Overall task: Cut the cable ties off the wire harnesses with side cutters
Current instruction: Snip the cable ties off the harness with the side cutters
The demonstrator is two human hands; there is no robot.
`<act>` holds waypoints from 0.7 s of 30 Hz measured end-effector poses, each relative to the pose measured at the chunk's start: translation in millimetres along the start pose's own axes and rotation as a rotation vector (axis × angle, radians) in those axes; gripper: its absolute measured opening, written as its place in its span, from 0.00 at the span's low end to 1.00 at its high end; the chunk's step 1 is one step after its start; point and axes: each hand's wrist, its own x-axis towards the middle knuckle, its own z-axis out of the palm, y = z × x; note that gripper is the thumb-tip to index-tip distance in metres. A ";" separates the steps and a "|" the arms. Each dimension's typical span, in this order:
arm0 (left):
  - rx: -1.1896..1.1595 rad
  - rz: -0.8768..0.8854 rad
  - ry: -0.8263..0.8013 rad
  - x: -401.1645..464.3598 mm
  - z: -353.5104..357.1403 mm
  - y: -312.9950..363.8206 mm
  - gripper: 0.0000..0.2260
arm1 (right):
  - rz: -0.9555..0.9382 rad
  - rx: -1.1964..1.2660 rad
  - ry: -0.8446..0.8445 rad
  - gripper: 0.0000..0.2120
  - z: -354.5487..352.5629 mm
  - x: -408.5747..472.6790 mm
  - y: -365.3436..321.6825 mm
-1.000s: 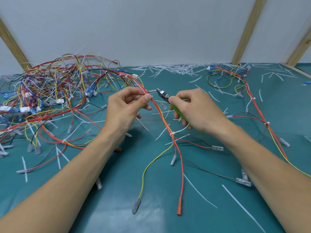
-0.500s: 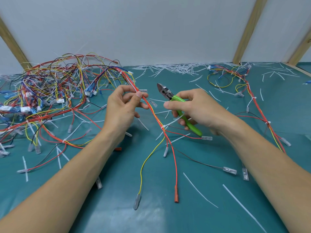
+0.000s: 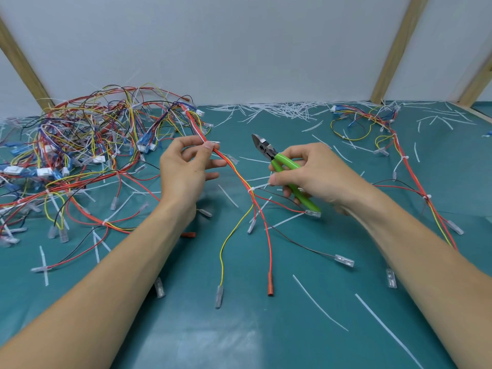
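My left hand (image 3: 186, 169) pinches a red-and-yellow wire harness (image 3: 234, 169) between thumb and forefinger, lifted above the teal mat. My right hand (image 3: 311, 174) grips green-handled side cutters (image 3: 282, 166), jaws pointing up and left, away from the wires. The thumb and forefinger of that hand also pinch the tail of a white cable tie (image 3: 255, 188) bound round the harness where its wires fan out. Below the tie, loose wires end in clear and red terminals (image 3: 270, 288) lying on the mat.
A big tangle of harnesses (image 3: 80, 155) fills the left side. Another harness (image 3: 399, 155) runs down the right. Cut white tie pieces (image 3: 279, 110) litter the back of the teal mat (image 3: 239, 328). A white wall with wooden battens stands behind.
Both hands moved apart. The cutters left the harness and swung up and right. My right thumb and forefinger took hold of the cable tie's tail; the harness slid left and lower.
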 end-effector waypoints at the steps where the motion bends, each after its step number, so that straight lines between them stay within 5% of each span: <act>1: -0.006 -0.008 -0.014 -0.1 0.2 0.6 0.07 | -0.001 0.009 0.006 0.07 0.0 0.5 -0.2; 6: 0.051 -0.134 -0.015 -0.2 4.0 5.2 0.07 | -0.038 0.112 0.101 0.06 -1.0 1.9 -1.9; 12: 0.318 -0.296 -0.532 -14.1 11.8 2.9 0.15 | -0.059 0.193 0.158 0.07 -0.5 -0.5 -5.3; 21: -0.090 -0.366 -0.609 -13.3 11.1 6.2 0.08 | -0.046 0.169 0.217 0.08 4.4 1.2 -3.5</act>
